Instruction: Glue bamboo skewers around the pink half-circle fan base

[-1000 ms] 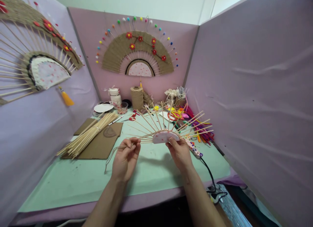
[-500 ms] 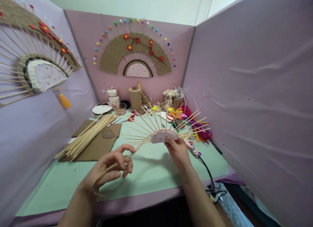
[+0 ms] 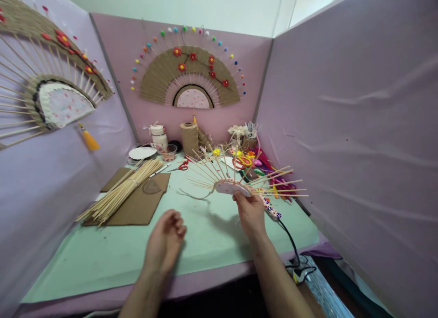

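Note:
My right hand is closed on the flat edge of a small pink half-disc with several wooden skewers fanning out of it, held above the green table mat. A short strand of jute twine hangs loose from the left side of this fan frame. Lower and to the left, my left hand hovers over the mat with its fingers curled in. Nothing shows in it, and it touches neither the twine nor the frame.
A bundle of skewers lies on brown cardboard at the left. A twine spool, jars, red scissors, pipe cleaners and a corded glue gun crowd the back and right. Finished fans hang on the partitions.
My left hand pulled the twine back toward me, then let it go and dropped toward the mat. My right hand tilted the fan frame flatter and kept its hold.

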